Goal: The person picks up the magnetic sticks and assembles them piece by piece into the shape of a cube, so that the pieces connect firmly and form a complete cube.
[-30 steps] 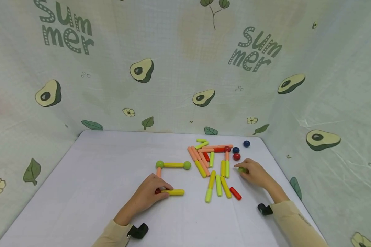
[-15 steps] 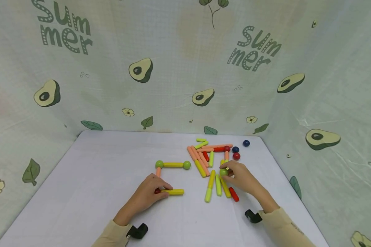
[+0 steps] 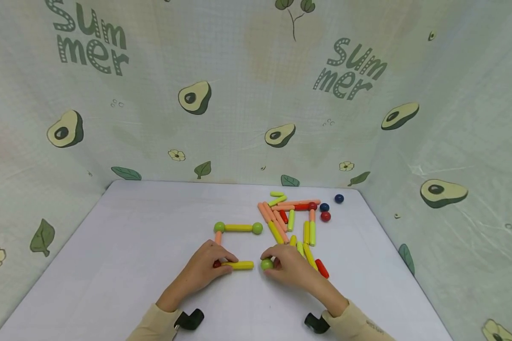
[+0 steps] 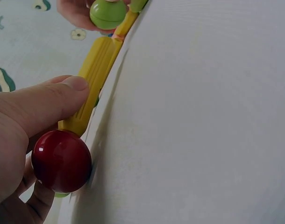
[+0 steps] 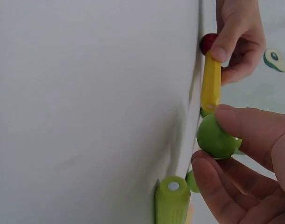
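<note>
Between my left hand [image 3: 206, 262], pinching the yellow stick [image 3: 244, 265] beside the red ball [image 4: 61, 161], and my right hand [image 3: 293, 268], grasping the green ball [image 3: 266, 264] just off the tip, I'd align them squarely before pressing.

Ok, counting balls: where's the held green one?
Low in the head view, the right hand pinches the green ball, right of the yellow stick in the left hand.

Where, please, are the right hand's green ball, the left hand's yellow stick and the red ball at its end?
Green ball [image 5: 216, 136]: right wrist view, visible middle.
Yellow stick [image 4: 96, 66]: left wrist view, ridged side.
Red ball [image 4: 61, 161]: left wrist view, visible middle.
</note>
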The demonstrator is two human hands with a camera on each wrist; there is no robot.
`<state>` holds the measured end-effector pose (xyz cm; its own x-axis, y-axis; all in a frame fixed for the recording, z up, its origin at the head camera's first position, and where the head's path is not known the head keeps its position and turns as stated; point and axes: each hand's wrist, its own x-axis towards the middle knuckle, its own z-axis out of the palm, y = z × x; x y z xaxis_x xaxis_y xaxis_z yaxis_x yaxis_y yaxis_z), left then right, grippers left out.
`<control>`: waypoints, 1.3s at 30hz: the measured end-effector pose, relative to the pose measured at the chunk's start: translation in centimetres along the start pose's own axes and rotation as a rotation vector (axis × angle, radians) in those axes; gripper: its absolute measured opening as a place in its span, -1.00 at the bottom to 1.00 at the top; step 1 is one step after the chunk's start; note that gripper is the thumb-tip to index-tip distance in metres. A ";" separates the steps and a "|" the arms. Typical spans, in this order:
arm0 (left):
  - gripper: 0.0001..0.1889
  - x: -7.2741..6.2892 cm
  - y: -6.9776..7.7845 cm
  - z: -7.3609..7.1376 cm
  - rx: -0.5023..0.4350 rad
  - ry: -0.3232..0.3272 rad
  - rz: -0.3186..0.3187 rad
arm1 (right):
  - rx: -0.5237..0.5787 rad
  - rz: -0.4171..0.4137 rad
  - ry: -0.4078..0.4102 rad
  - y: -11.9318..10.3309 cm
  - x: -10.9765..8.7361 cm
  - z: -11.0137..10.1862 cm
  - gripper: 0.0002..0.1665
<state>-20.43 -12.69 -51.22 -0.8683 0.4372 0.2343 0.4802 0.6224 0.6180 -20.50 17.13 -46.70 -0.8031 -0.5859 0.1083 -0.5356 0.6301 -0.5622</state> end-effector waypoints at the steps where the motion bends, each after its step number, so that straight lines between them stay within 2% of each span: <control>1: -0.76 0.0 0.0 0.0 0.004 -0.001 0.001 | 0.005 0.003 -0.008 -0.2 0.2 0.3 -0.70; 9: -0.76 0.0 -0.3 0.1 0.024 -0.011 0.002 | 0.036 0.030 -0.036 -0.6 1.3 1.7 -0.69; 14: -0.75 0.0 -0.2 0.1 0.029 -0.013 0.001 | 0.044 0.056 -0.039 -0.6 1.3 1.8 -0.69; 19: -0.72 -0.1 0.0 0.0 0.026 -0.021 0.002 | 0.050 0.046 -0.068 -0.4 1.2 1.5 -0.67; 24: -0.71 0.0 0.1 -0.1 0.017 -0.027 -0.005 | 0.022 0.069 -0.068 0.4 0.7 -0.3 -0.63; 32: -0.72 0.0 0.3 -0.1 0.015 -0.028 -0.027 | -0.054 0.175 0.030 3.8 -0.4 -4.6 -0.60; 36: -0.72 0.0 0.2 0.0 0.016 -0.028 -0.027 | -0.117 0.204 0.033 5.5 -0.6 -5.7 -0.60; 39: -0.72 0.0 0.2 0.0 0.012 -0.030 -0.028 | -0.146 0.192 0.019 6.4 -0.7 -6.1 -0.60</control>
<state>-20.35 -12.56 -51.16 -0.8772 0.4387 0.1949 0.4578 0.6422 0.6148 -24.98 24.71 -45.37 -0.8980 -0.4391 0.0268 -0.4031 0.7969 -0.4499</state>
